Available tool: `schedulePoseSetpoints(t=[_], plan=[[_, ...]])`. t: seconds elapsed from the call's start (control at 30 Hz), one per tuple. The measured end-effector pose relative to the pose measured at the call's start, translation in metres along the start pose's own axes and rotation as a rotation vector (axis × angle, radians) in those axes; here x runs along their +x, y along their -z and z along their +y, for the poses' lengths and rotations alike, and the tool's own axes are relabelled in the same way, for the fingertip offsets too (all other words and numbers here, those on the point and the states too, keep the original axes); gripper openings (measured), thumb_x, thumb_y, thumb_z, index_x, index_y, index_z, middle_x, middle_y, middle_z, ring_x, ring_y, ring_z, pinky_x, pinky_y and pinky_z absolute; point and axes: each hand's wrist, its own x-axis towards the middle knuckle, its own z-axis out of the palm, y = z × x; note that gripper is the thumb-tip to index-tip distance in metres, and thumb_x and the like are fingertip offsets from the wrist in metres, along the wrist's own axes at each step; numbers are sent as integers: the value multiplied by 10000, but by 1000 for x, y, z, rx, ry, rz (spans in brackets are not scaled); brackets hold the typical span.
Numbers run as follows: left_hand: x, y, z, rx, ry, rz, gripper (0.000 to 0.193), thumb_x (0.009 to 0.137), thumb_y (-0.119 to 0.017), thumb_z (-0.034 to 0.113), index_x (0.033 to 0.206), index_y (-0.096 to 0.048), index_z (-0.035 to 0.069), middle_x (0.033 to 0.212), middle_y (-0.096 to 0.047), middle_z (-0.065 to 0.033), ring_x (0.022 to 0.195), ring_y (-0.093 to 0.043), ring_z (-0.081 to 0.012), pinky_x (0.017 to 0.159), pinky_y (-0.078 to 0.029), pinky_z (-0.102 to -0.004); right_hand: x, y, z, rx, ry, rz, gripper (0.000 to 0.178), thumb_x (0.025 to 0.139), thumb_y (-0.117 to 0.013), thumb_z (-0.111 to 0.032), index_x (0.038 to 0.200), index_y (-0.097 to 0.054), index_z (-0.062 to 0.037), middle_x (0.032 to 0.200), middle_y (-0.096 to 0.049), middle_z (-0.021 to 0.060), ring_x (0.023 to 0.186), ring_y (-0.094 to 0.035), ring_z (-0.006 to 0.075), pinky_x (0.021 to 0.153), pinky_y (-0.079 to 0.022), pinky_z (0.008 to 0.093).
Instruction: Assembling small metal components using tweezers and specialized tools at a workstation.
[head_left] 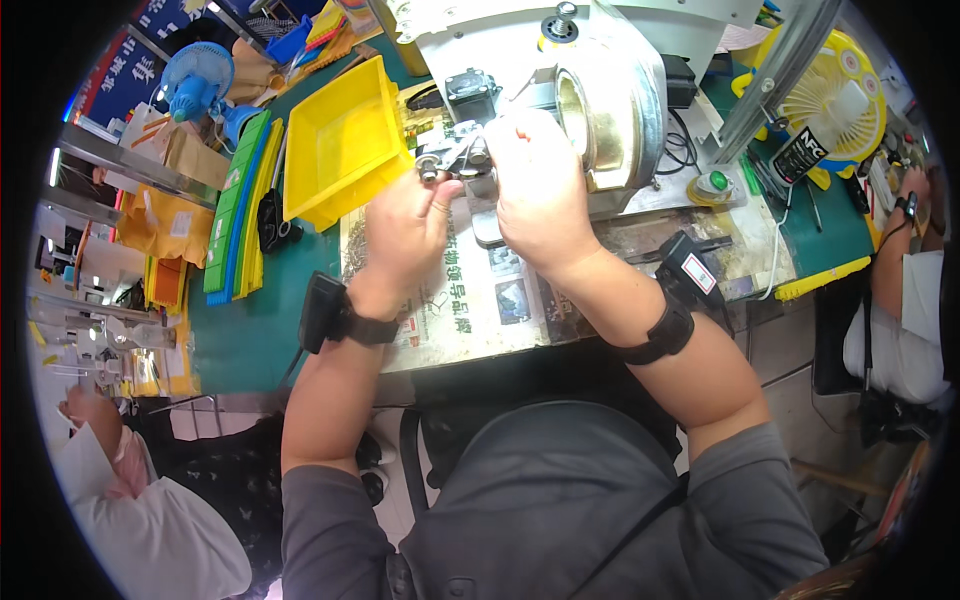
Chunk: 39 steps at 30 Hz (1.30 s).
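Note:
Both my hands work at a white bench machine with a large round metal wheel (610, 120) on its right side. My left hand (405, 225) is closed, with thumb and curled fingers just below a small round metal knob (428, 168) at the machine's front. What it pinches is too small to tell. Close beside it, my right hand (545, 195) is closed at the small metal mechanism (472, 150), left of the wheel. The back of that hand hides its fingertips and whatever lies in them. A black band with a small box circles each wrist.
A yellow plastic bin (345, 140) stands left of my hands. Farther left are stacked green, blue and yellow strips (240, 200) and a blue fan (197, 80). Right of the machine sit a green push button (713, 184), a black bottle (800, 155) and a yellow fan (830, 95). Other people sit at both sides.

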Motion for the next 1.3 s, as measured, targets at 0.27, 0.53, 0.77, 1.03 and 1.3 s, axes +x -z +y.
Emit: schedulePoseSetpoints(t=[0.27,0.53,0.77,1.03,1.3], plan=[[-1,-1,4,-152,133,-67,225,985,-637,197,903,-694,-5,752,-625,-166,679,-585,-366,611,-448,-432,3,-2,2,-70,46,-7,134,864,-573,-2,978,-637,24,897,-592,176,743,-606,304,664,-497,387],[-16,6,31,173,123,-99,315,968,-648,186,1145,-655,-74,923,-686,-191,831,-669,-354,737,-516,-432,-29,11,-26,1062,-759,23,287,1059,-512,-119,1296,-559,36,756,-511,-5,604,-428,52,490,-341,213],[1,62,25,107,239,-119,156,937,-662,143,1014,-710,17,924,-715,-158,812,-691,-313,747,-539,-379,-15,-9,-27,1243,-845,174,129,1048,-532,-138,924,-499,-132,696,-432,-28,570,-395,68,467,-316,234],[84,47,2,-388,151,-195,232,928,-702,146,1098,-745,-5,1039,-754,-113,930,-691,-160,864,-528,-279,-3,-10,-20,1327,-1252,247,143,1041,-532,-150,902,-534,-120,635,-379,-52,468,-296,41,422,-240,235],[110,20,-17,-816,270,-716,291,944,-675,157,1155,-707,-41,1079,-734,-58,918,-663,-124,851,-521,-275,5,-21,-12,1034,-1163,109,138,1049,-535,-213,929,-528,-145,663,-424,-73,501,-332,52,460,-283,229]])
